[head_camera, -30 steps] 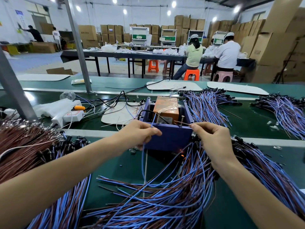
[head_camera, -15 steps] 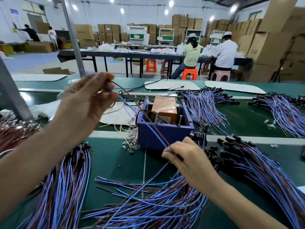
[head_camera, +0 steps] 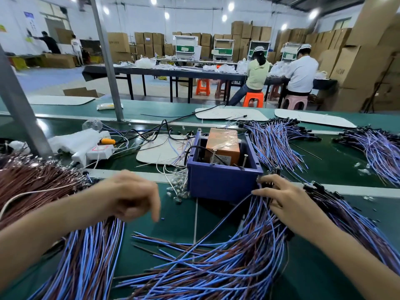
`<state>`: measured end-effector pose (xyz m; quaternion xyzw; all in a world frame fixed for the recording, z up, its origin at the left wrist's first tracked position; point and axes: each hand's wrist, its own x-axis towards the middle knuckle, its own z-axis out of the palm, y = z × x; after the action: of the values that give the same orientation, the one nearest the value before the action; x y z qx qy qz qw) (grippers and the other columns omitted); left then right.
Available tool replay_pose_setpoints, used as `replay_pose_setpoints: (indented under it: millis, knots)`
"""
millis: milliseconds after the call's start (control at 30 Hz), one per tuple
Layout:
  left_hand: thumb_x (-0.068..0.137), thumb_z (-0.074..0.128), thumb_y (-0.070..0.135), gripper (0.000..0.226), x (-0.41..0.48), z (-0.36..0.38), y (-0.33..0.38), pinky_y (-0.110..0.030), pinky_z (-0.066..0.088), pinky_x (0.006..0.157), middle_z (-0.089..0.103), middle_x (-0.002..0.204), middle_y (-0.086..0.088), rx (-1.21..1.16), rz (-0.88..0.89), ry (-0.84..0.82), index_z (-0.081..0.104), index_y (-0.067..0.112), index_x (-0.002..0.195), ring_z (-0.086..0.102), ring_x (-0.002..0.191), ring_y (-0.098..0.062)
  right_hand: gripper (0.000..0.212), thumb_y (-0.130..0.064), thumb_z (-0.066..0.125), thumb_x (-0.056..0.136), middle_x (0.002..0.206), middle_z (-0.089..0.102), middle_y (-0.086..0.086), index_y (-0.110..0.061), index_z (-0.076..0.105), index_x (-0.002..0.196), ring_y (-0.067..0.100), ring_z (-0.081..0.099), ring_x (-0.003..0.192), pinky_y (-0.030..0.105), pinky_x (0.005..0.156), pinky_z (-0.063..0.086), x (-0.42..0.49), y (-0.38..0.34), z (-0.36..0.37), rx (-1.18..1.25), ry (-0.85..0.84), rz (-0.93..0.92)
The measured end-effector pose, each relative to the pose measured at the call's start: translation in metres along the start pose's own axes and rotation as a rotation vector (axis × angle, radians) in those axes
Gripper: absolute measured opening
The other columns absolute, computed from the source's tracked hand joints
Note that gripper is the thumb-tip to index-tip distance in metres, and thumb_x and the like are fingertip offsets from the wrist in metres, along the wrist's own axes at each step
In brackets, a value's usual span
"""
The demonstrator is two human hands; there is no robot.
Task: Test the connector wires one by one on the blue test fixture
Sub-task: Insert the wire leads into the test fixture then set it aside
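Fixture: blue test fixture (head_camera: 223, 185), mid green belt (head_camera: 175, 232), between both hands.
Left hand (head_camera: 129, 195): was raised with a wire half a second ago; now low by the left wire pile (head_camera: 86, 256), fingers loosely curled, holding nothing.
Right hand (head_camera: 285, 202): fingers spread on the connector ends of the untested wires (head_camera: 233, 263), just beside the fixture's right corner; a pinch cannot be told.
Meaning: one wire likely done, next being picked.
Room: bare belt between piles; fixture top open.

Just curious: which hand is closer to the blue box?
Right. The right hand touches wires beside the blue box, at its near right corner; the left hand hangs apart, left of it.
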<state>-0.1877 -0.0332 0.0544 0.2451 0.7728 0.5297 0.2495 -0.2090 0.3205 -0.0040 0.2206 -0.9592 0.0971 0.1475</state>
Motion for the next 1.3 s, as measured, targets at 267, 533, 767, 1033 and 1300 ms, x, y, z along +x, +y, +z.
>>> replay_pose_setpoints:
  millis: [267,533,767,1033,1300]
  knots:
    - [0.089,0.054,0.053,0.058,0.089,0.084,-0.01,-0.022,0.039,0.101,0.055,0.133,0.002,0.487,-0.105,0.125,0.036,0.034,0.141,0.053,0.116,-0.008,0.043,-0.026,0.056,0.096,0.142,0.044,0.009,-0.012,0.052,0.136,0.023,0.039,0.132,0.03,0.107,0.027,0.043,0.032,-0.003,0.394,0.257,0.496]
    - [0.074,0.058,0.072,0.111,0.16,0.17,-0.032,-0.048,0.021,0.115,0.009,0.158,-0.012,0.551,-0.154,0.217,-0.015,0.034,0.149,0.016,0.142,-0.035,0.023,-0.016,0.06,0.093,0.106,0.072,0.013,-0.001,0.072,0.105,0.026,0.065,0.102,0.018,0.077,0.036,0.036,0.024,0.028,0.342,0.332,0.488]
    - [0.095,0.039,0.005,0.069,0.161,0.18,-0.041,-0.031,0.01,0.118,-0.004,0.16,-0.013,0.645,0.118,0.223,-0.002,0.004,0.151,0.006,0.146,-0.025,0.03,-0.017,0.06,0.094,0.12,0.063,0.014,-0.002,0.064,0.119,0.03,0.054,0.116,0.033,0.099,0.035,0.033,0.02,0.054,0.348,0.278,0.402]
    - [0.103,0.036,0.024,0.052,0.122,0.156,-0.05,-0.028,0.018,0.118,0.017,0.159,-0.001,0.658,0.188,0.11,0.021,0.015,0.151,0.018,0.145,-0.017,0.011,-0.009,0.07,0.084,0.091,0.065,0.012,-0.004,0.069,0.094,0.032,0.061,0.086,0.04,0.077,0.047,0.03,0.016,0.065,0.235,0.446,0.372]
    - [0.098,0.039,0.041,0.044,0.038,0.014,-0.063,-0.034,0.036,0.104,0.044,0.14,0.003,1.288,-0.316,0.464,0.044,0.025,0.139,0.04,0.128,-0.02,0.032,-0.028,0.056,0.094,0.116,0.057,0.008,-0.009,0.062,0.119,0.028,0.043,0.117,0.037,0.096,0.036,0.022,0.021,0.073,0.251,0.356,0.394]
